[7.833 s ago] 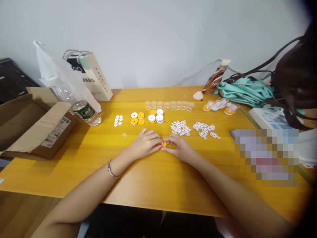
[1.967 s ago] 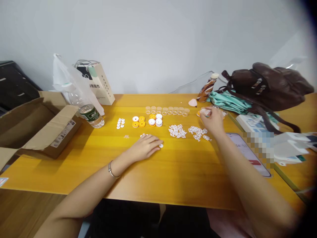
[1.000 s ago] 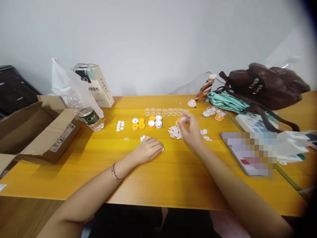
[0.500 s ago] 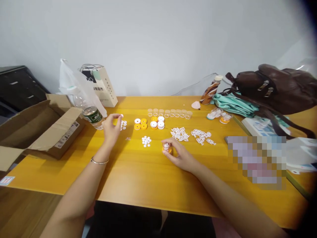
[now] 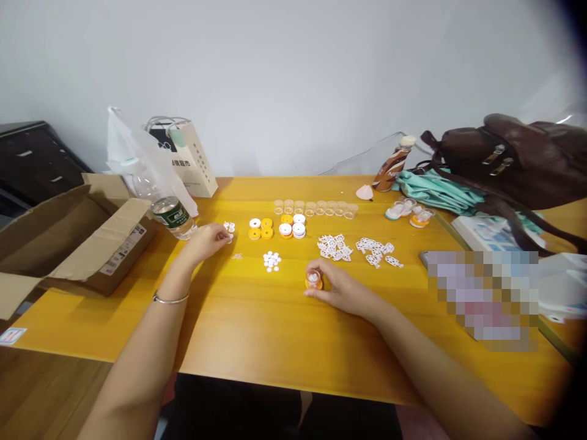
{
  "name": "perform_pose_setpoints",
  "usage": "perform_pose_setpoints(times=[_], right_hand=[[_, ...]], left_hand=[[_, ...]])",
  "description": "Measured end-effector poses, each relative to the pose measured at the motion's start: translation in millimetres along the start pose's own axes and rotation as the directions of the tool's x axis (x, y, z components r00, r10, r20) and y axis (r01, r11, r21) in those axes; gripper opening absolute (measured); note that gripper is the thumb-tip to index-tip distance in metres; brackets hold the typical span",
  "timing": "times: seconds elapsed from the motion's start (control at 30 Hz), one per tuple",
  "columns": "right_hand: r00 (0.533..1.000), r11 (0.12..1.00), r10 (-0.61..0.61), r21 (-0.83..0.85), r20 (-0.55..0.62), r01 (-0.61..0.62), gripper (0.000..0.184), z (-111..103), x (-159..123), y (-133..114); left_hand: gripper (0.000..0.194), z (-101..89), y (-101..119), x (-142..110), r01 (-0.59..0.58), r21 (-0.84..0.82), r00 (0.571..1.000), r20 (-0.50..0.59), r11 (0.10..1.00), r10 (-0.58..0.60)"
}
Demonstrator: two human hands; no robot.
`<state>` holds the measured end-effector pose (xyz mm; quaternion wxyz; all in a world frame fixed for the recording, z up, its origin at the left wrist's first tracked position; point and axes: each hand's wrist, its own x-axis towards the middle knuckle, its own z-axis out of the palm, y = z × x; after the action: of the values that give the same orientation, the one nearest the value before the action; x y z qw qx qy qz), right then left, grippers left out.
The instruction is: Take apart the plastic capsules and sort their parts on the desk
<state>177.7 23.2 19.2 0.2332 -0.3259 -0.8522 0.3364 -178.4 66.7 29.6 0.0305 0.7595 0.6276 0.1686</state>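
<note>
My right hand curls its thumb and fingers around a small clear cup with an orange base, standing on the table; white bits lie inside it. My left hand is lowered over a little pile of small white pieces, its fingertips pressed together there. Whether a piece is between those fingertips is too small to tell. Between the hands lie a heap of white discs, orange and white wheel-like rings, stacked rings and a few tiny reddish parts.
Several clear cups stand in a row at the back. Two heaps of white openwork pieces lie right of centre. Filled cups, a drink bottle and a brown bag are at right. A cardboard box and water bottle stand left.
My left hand has come down from a raised pinch, with a white piece at its fingertips, to the white pile. My right hand stays at the cup, its fingers slightly wider around it.
</note>
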Motion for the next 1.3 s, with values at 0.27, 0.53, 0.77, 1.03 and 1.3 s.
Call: perform_pose_setpoints(times=[0.27,0.53,0.77,1.03,1.3], right_hand=[[0.995,1.0,-0.008,0.003,-0.098,0.009,0.04,4.9,0.5,9.7],[0.997,0.991,0.01,-0.131,-0.082,-0.021,0.043,-3.4,-0.4,14.8],[0.998,0.997,0.062,-0.036,-0.019,-0.062,0.023,6.0,3.6,17.8],[0.995,0.997,-0.016,-0.079,-0.094,0.009,0.019,16.7,9.6,24.0],[0.982,0.993,-0.046,-0.111,-0.181,0.026,0.016,29.0,12.0,23.8]], left_hand=[[0.015,1.9,4.7,-0.1,0.076,-0.044,0.978,-0.191,0.996,-0.083],[0.018,13.5,51.5,-4.2,-0.119,-0.149,0.914,-0.404,0.982,0.05],[0.039,41.9,129.9,-28.3,-0.561,-0.275,0.826,-0.111,0.781,0.553],[0.033,57.3,156.1,-35.4,-0.546,-0.496,0.811,-0.111,0.675,0.574],[0.02,61.2,157.7,-34.6,-0.302,-0.523,0.952,-0.124,0.797,0.279]])
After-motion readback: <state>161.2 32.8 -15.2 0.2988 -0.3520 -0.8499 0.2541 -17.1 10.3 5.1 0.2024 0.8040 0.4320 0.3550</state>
